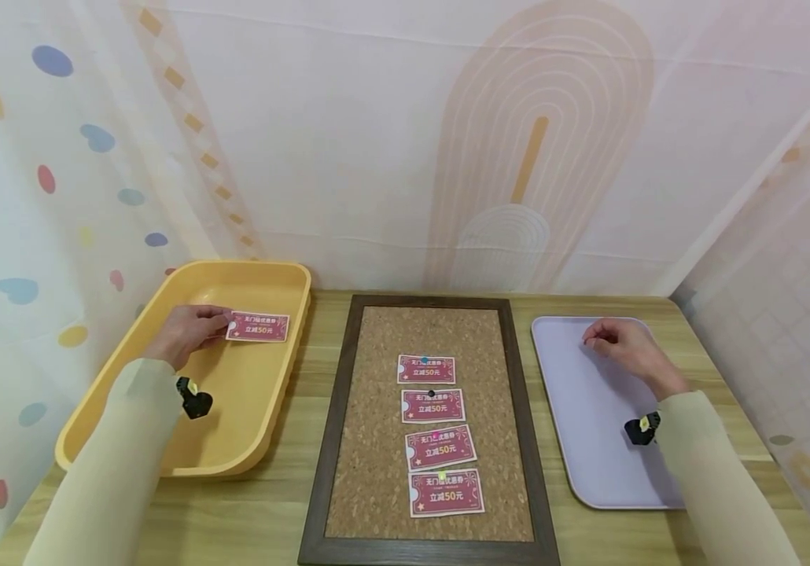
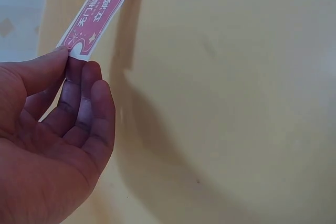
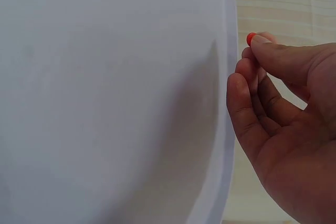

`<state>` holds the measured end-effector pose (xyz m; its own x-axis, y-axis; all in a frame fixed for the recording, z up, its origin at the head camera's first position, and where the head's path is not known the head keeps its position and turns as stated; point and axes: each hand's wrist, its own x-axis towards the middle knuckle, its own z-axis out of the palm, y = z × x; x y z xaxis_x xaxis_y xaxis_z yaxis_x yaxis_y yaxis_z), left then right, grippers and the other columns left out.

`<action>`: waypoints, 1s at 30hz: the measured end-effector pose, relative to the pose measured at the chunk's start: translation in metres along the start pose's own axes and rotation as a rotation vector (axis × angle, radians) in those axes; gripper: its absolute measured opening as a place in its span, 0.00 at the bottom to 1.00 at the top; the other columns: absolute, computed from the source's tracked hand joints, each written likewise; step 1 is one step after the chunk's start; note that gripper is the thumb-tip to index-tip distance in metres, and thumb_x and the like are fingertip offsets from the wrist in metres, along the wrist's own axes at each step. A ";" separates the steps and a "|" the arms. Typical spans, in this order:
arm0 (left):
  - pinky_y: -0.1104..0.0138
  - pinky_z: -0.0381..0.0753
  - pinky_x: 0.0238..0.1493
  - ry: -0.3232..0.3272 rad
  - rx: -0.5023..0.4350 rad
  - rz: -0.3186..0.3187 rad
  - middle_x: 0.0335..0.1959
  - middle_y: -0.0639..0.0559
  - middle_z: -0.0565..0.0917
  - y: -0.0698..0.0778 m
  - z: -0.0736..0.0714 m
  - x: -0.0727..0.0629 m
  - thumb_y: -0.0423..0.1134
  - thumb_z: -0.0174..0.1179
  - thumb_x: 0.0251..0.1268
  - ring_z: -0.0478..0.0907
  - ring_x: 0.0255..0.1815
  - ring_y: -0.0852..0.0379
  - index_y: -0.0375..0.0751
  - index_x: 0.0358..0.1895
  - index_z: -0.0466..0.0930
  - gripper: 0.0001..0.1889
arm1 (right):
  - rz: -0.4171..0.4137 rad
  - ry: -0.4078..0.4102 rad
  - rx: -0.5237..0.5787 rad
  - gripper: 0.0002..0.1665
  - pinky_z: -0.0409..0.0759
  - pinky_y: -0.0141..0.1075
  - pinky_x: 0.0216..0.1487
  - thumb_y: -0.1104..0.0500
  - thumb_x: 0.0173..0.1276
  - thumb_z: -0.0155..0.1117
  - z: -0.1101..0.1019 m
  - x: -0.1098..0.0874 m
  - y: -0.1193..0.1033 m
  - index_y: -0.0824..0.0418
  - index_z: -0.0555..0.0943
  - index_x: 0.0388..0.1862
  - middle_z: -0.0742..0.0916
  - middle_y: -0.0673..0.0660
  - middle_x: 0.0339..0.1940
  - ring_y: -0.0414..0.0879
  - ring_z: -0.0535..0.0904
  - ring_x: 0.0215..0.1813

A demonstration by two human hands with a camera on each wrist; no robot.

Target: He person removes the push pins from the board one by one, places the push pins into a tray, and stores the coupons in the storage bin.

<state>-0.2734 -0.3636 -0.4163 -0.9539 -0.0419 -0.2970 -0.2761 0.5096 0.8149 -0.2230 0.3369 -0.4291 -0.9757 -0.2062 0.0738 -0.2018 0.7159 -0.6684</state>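
Observation:
My left hand (image 1: pixel 191 334) pinches one end of a pink paper coupon (image 1: pixel 258 327) between thumb and fingertips, over the yellow tub (image 1: pixel 249 401). In the left wrist view, the coupon (image 2: pixel 102 11) extends up from the fingertips. Above the lilac tray (image 1: pixel 582 440), my right hand (image 1: pixel 627 350) pinches a small red pushpin (image 3: pixel 251 39); only its rounded red head shows in the right wrist view. Between the hands lies a framed cork board (image 1: pixel 370 440). Several similar coupons (image 1: pixel 446 497) are pinned on it in a column, each under a differently coloured pin.
The board, tub and tray lie side by side on a wood-grain table (image 1: pixel 235 519). A patterned curtain (image 1: pixel 348 157) hangs behind and along both sides. Raised walls edge the tub, and a low rim surrounds the tray.

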 end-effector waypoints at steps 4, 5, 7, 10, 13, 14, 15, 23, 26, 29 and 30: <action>0.70 0.84 0.43 -0.003 0.004 -0.015 0.37 0.61 0.82 -0.002 -0.001 0.001 0.41 0.53 0.82 0.80 0.35 0.68 0.19 0.71 0.65 0.28 | -0.021 -0.002 -0.018 0.03 0.73 0.30 0.37 0.72 0.72 0.64 0.002 0.001 0.002 0.69 0.84 0.39 0.86 0.60 0.36 0.41 0.74 0.36; 0.70 0.84 0.43 -0.004 0.005 -0.017 0.36 0.61 0.82 -0.003 -0.001 0.001 0.41 0.53 0.82 0.80 0.35 0.68 0.19 0.71 0.65 0.28 | -0.026 0.000 -0.022 0.03 0.73 0.30 0.37 0.72 0.72 0.64 0.002 0.001 0.002 0.69 0.84 0.39 0.86 0.60 0.36 0.41 0.75 0.36; 0.70 0.85 0.43 -0.006 0.007 -0.013 0.36 0.60 0.82 -0.004 -0.001 0.002 0.40 0.53 0.82 0.80 0.35 0.67 0.19 0.71 0.66 0.27 | -0.032 -0.004 -0.025 0.03 0.73 0.29 0.38 0.71 0.72 0.64 0.003 0.001 0.002 0.69 0.85 0.38 0.87 0.59 0.36 0.40 0.75 0.37; 0.71 0.84 0.42 -0.011 0.023 0.003 0.37 0.58 0.83 -0.007 -0.001 0.004 0.40 0.54 0.82 0.80 0.35 0.66 0.19 0.69 0.67 0.26 | -0.031 -0.004 -0.033 0.03 0.74 0.29 0.39 0.71 0.72 0.65 0.004 0.001 0.002 0.68 0.85 0.38 0.87 0.59 0.36 0.41 0.76 0.37; 0.71 0.84 0.42 -0.022 0.064 0.038 0.41 0.53 0.84 -0.013 -0.002 0.005 0.39 0.54 0.82 0.79 0.36 0.66 0.19 0.68 0.69 0.26 | -0.018 -0.010 -0.034 0.02 0.74 0.28 0.40 0.70 0.72 0.66 0.006 0.001 0.002 0.68 0.85 0.38 0.87 0.59 0.37 0.41 0.76 0.38; 0.72 0.83 0.41 -0.025 0.077 0.050 0.42 0.51 0.85 -0.015 -0.002 0.006 0.40 0.54 0.82 0.79 0.36 0.66 0.19 0.68 0.69 0.25 | -0.007 -0.012 -0.035 0.02 0.74 0.29 0.40 0.69 0.72 0.66 0.006 0.001 0.002 0.68 0.85 0.38 0.87 0.59 0.37 0.42 0.76 0.39; 0.72 0.83 0.41 -0.029 0.092 0.065 0.44 0.50 0.85 -0.016 -0.003 0.006 0.39 0.54 0.82 0.79 0.37 0.66 0.19 0.67 0.70 0.25 | 0.003 -0.015 -0.034 0.02 0.74 0.29 0.40 0.69 0.72 0.66 0.007 0.001 0.002 0.68 0.85 0.38 0.87 0.59 0.37 0.42 0.76 0.39; 0.73 0.83 0.43 -0.054 0.110 0.129 0.51 0.41 0.83 -0.024 -0.004 0.007 0.38 0.52 0.83 0.79 0.39 0.67 0.19 0.68 0.69 0.24 | 0.028 -0.024 -0.046 0.03 0.73 0.31 0.41 0.69 0.73 0.64 0.007 0.001 0.003 0.68 0.85 0.40 0.87 0.59 0.38 0.46 0.76 0.40; 0.72 0.83 0.43 -0.059 0.104 0.123 0.53 0.39 0.83 -0.025 -0.004 0.007 0.38 0.52 0.83 0.79 0.39 0.67 0.19 0.68 0.69 0.24 | 0.028 -0.024 -0.043 0.03 0.74 0.30 0.41 0.69 0.73 0.64 0.008 0.001 0.005 0.69 0.85 0.40 0.87 0.59 0.38 0.46 0.77 0.40; 0.72 0.83 0.43 -0.064 0.097 0.121 0.54 0.38 0.83 -0.025 -0.004 0.008 0.37 0.52 0.83 0.80 0.39 0.67 0.19 0.69 0.69 0.24 | 0.034 -0.027 -0.036 0.03 0.74 0.31 0.41 0.70 0.73 0.64 0.008 0.002 0.006 0.68 0.85 0.40 0.87 0.59 0.38 0.46 0.76 0.41; 0.72 0.83 0.44 -0.068 0.097 0.125 0.54 0.38 0.83 -0.025 -0.004 0.008 0.36 0.52 0.82 0.80 0.39 0.66 0.19 0.69 0.69 0.24 | 0.036 -0.027 -0.035 0.04 0.74 0.31 0.41 0.70 0.73 0.64 0.009 0.002 0.007 0.68 0.85 0.40 0.87 0.59 0.38 0.47 0.76 0.41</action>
<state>-0.2742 -0.3802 -0.4369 -0.9691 0.0830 -0.2323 -0.1406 0.5878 0.7967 -0.2255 0.3355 -0.4398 -0.9798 -0.1978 0.0298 -0.1701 0.7456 -0.6443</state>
